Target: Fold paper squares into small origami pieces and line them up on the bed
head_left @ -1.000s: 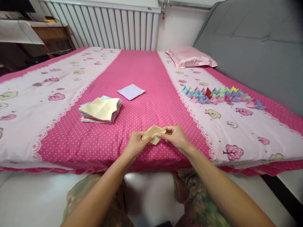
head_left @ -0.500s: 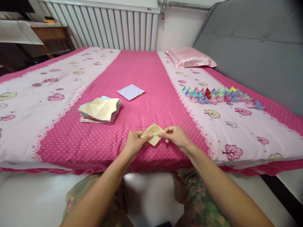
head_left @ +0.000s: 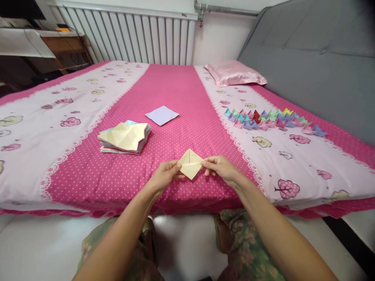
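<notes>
A pale yellow sheet of origami paper (head_left: 191, 169), folded into a small diamond, is held between my two hands near the front edge of the bed. A narrow slit runs down its upper half, with pink showing through. My left hand (head_left: 165, 175) pinches the diamond's left corner between thumb and fingers. On the opposite corner, my right hand (head_left: 220, 168) grips it the same way. Beyond the hands lies a flat lilac paper square (head_left: 162, 115). To its left is a stack of creased paper sheets (head_left: 124, 137), with a yellow one on top.
Rows of small folded paper pieces (head_left: 271, 119) in several colours stand on the right of the bedspread (head_left: 172, 86). A pink pillow (head_left: 236, 73) lies farther back, beside a grey padded backrest (head_left: 319, 58). A white radiator (head_left: 131, 35) lines the far wall.
Both thumbs have slid from the middle of the yellow paper out to its side corners. Its upper flaps now lie flatter, and the slit between them shows pink.
</notes>
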`<state>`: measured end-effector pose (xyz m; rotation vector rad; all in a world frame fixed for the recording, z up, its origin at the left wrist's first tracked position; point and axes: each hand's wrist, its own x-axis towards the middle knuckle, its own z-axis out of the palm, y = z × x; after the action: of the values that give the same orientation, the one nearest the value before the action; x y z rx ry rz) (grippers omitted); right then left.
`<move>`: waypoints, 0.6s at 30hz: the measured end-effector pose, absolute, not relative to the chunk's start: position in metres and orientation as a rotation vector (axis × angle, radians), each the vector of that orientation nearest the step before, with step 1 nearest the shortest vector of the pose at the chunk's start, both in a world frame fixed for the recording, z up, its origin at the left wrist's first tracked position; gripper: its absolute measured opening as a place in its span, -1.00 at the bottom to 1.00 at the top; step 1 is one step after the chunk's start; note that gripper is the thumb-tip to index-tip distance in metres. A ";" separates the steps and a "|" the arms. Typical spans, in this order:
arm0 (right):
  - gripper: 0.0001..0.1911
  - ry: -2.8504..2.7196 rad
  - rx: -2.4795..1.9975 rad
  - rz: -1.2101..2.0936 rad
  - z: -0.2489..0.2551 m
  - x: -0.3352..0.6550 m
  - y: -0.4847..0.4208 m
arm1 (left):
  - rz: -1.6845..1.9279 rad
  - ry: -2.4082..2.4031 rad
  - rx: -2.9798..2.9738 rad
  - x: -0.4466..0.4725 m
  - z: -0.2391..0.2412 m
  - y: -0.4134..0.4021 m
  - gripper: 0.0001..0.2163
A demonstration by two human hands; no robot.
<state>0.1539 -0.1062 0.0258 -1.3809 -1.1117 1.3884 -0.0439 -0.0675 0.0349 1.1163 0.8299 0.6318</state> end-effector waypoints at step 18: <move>-0.73 -0.976 -1.242 1.357 0.025 0.138 -0.110 | 0.875 1.040 1.393 -0.039 0.028 -0.073 -0.87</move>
<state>0.1384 -0.1098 0.0252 -1.2416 -0.9764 1.3573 -0.0387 -0.0732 0.0282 1.3932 1.0401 0.8752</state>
